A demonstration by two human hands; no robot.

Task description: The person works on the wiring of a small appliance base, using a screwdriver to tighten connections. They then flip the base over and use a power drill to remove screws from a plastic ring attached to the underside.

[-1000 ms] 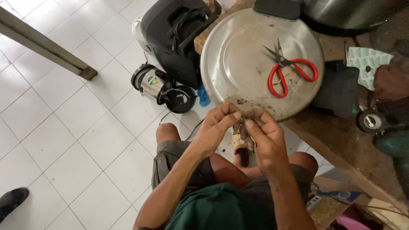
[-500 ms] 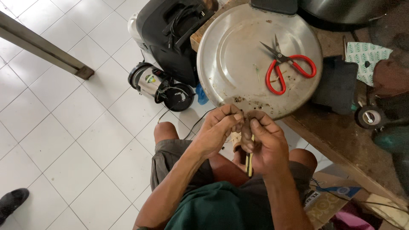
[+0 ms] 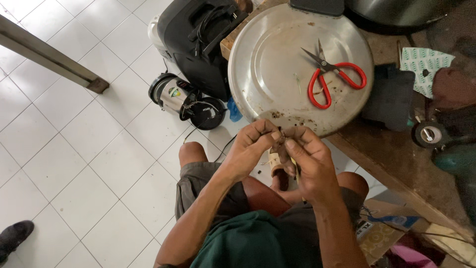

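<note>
Since half a second ago the two hands have drawn closer at the centre of the frame: the left hand (image 3: 250, 149) and right hand (image 3: 305, 159) now meet fingertip to fingertip, fingers narrow and pinched on a small dark wire piece (image 3: 281, 133). A pale stick-like tool (image 3: 292, 166) remains tucked under the right palm. The red scissors (image 3: 332, 79) lie untouched on the round metal lid (image 3: 267, 64), upper centre, on the surface.

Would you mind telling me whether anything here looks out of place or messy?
A few things. The round metal lid overhangs the bench edge and carries dark crumbs beside the open red scissors. A steel kettle lies tipped on the floor tiles. Both hands, left and right, pinch something small I cannot make out.
</note>
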